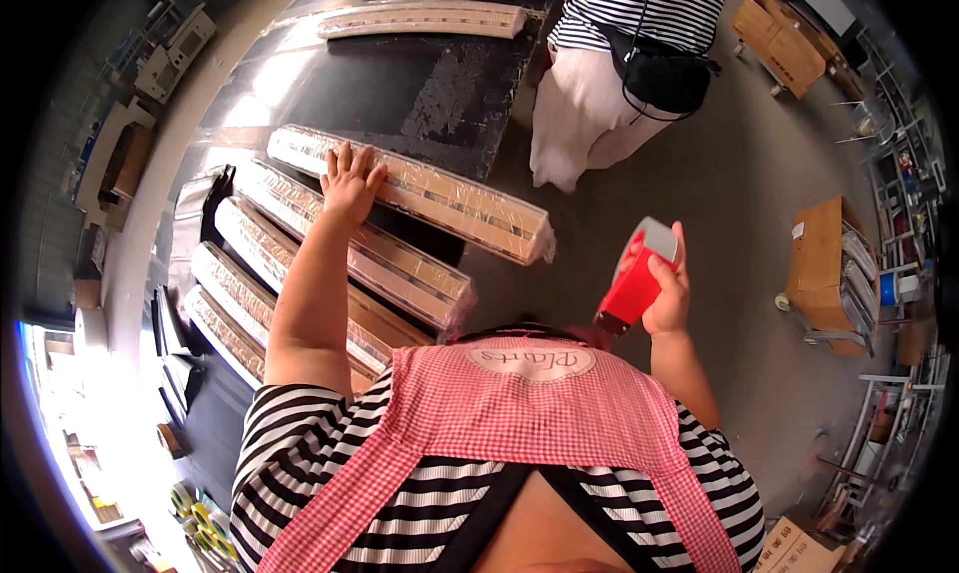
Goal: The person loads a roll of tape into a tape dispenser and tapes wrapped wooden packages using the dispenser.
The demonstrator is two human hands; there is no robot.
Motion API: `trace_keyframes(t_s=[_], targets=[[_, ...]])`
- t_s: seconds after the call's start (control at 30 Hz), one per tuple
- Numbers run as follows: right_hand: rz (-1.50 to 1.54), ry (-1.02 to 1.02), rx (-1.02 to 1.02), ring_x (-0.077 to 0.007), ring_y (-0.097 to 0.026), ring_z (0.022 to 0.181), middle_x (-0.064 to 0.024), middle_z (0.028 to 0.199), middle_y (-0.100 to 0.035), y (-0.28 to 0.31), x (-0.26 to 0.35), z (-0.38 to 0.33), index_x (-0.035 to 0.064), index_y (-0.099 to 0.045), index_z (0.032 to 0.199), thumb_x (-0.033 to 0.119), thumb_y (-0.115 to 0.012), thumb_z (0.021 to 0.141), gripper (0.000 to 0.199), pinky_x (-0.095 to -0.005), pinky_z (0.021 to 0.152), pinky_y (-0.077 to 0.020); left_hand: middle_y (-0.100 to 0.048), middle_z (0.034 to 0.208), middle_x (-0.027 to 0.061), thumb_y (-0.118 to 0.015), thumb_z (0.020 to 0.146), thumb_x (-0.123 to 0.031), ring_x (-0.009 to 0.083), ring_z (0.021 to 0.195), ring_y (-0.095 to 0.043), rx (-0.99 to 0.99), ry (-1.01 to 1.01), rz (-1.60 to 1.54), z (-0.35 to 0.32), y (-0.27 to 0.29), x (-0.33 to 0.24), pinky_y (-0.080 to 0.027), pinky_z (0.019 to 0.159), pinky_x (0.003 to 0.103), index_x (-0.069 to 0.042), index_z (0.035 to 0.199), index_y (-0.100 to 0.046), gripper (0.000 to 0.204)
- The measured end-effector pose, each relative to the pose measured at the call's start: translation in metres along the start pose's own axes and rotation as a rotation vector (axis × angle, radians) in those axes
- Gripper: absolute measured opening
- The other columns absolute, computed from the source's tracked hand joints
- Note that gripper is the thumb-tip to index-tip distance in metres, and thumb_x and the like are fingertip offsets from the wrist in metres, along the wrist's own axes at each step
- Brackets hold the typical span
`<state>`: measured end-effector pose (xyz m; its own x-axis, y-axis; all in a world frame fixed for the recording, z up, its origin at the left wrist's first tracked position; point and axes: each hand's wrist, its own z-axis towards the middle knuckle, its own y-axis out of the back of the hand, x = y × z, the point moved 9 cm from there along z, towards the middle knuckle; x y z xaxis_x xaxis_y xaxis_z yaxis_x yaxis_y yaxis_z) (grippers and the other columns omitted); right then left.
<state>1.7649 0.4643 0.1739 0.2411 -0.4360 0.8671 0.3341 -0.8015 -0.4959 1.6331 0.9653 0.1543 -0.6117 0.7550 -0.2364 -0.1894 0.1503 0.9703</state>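
My left hand [352, 185] lies with fingers spread on top of a long bundle [450, 201] wrapped in clear film, brown and cream, set on the black table. In my right hand [667, 293], held up to the right over the floor, is a red tape dispenser [633, 288] with a roll of pale tape [656, 237] at its upper end. My fingers wrap round its body. Beside the bundle under my left hand lies another wrapped bundle [410, 275], closer to me. Several more lie in a row to its left, partly hidden by my left forearm.
Further bundles [425, 19] rest at the far end of the black table [375, 83]. A person in a striped top with a black waist bag [667, 73] stands by its far right. To the right are a carton [827, 273] on a cart and metal shelving. Tape rolls [195, 513] lie lower left.
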Motion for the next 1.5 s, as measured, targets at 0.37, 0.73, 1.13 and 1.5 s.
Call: trace_keyframes(t_s=[0.37,0.73,1.13,1.5], targets=[[0.661,-0.307,0.277,-0.0277,-0.061,0.095,-0.0192,0.109,-0.060,-0.100,0.039,0.048,-0.0042,-0.051,0.119,0.031,-0.053,0.094,0.043,-0.0426,0.091,-0.0483,-0.064,0.112,0.0117,-0.084,0.070,-0.043,0.0250,0.105,-0.061,0.532,-0.910,-0.990,-0.157,0.044,-0.251,-0.052,0.086,0.037,-0.003,0.116,-0.063,0.065],[0.747,-0.428,0.181,-0.0258,-0.058,0.099,-0.0192,0.115,-0.051,-0.107,0.006,0.042,-0.0091,-0.038,0.128,0.023,-0.060,0.089,0.055,-0.0409,0.094,-0.0470,-0.066,0.089,0.0077,-0.085,0.071,-0.036,0.0182,0.082,-0.066,0.307,-0.731,-1.093,-0.178,0.057,-0.249,-0.053,0.074,0.030,-0.001,0.106,-0.062,0.054],[1.069,-0.646,0.297,-0.0250,-0.060,0.103,-0.0180,0.113,-0.052,-0.131,-0.002,0.029,-0.0099,-0.037,0.127,0.024,-0.058,0.089,0.055,-0.0414,0.097,-0.0471,-0.061,0.095,0.0034,-0.080,0.078,-0.016,0.0128,0.081,-0.064,0.212,-0.627,-1.506,-0.178,0.072,-0.234,-0.052,0.073,0.026,-0.004,0.100,-0.060,0.032],[1.134,-0.652,0.342,-0.0255,-0.059,0.105,-0.0193,0.114,-0.054,-0.134,-0.003,0.029,-0.0100,-0.037,0.126,0.023,-0.057,0.089,0.054,-0.0424,0.099,-0.0440,-0.056,0.093,0.0040,-0.074,0.081,-0.003,0.0152,0.085,-0.059,0.159,-0.773,-1.418,-0.175,0.086,-0.240,-0.051,0.074,0.028,-0.005,0.092,-0.060,0.017]])
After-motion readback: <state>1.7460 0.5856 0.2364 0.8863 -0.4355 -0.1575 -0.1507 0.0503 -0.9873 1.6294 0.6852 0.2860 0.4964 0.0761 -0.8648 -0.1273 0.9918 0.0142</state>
